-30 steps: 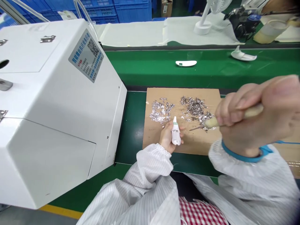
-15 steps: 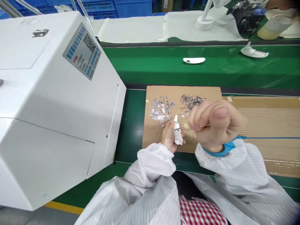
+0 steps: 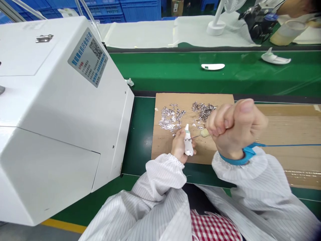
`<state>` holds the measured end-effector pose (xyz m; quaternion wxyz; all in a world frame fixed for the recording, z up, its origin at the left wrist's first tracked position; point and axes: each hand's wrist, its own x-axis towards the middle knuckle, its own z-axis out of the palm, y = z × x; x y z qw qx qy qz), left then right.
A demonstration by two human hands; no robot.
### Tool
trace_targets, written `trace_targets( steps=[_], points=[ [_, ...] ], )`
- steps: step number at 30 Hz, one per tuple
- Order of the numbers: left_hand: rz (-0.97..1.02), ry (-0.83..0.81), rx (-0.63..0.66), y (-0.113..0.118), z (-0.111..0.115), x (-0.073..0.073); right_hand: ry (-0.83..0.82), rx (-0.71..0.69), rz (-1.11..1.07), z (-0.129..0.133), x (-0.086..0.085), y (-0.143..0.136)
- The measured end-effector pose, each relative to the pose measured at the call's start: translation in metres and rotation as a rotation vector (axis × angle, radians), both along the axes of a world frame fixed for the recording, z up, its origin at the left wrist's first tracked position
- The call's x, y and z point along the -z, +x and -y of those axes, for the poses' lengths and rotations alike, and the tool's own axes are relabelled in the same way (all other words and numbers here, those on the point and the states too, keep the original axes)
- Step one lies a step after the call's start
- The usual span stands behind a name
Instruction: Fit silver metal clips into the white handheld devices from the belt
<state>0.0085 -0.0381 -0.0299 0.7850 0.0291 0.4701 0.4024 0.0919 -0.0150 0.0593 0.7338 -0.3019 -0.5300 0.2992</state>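
My left hand (image 3: 178,145) is closed around a small white plastic housing (image 3: 188,146), its narrow tip pointing away from me. Small dark metal bits show across the housing's middle. In my closed right hand (image 3: 237,129) is a thin-shafted tool with a pale yellow handle (image 3: 205,133); its shaft points left and its end is at the housing's right side. Whether the tip touches a metal bit is too small to tell. Beyond my hands, a pile of shiny flat metal pieces (image 3: 168,118) and a darker pile of small metal pieces (image 3: 204,110) lie on a cardboard sheet (image 3: 160,150).
A big white machine (image 3: 62,117) stands to the left. Across the back runs a green conveyor belt (image 3: 170,72) carrying a white oval shell (image 3: 213,67) and other white parts (image 3: 276,58). A blue wrist strap cord (image 3: 288,145) stretches right. Another person's hand (image 3: 292,7) shows at top right.
My right hand has shifted right and slightly up, showing more of the tool's handle and shaft. The belt's white parts have moved right, and another has appeared beside the machine.
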Motion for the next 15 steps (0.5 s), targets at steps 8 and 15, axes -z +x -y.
trace_targets(
  steps=[8, 15],
  points=[
    [-0.008, 0.072, -0.010, 0.003, 0.007, 0.005, -0.089, -0.084, 0.047, 0.001, 0.010, -0.006],
    [-0.059, 0.132, 0.057, -0.021, -0.049, -0.024, -0.180, 0.183, 0.003, -0.003, -0.013, 0.048]
  ],
)
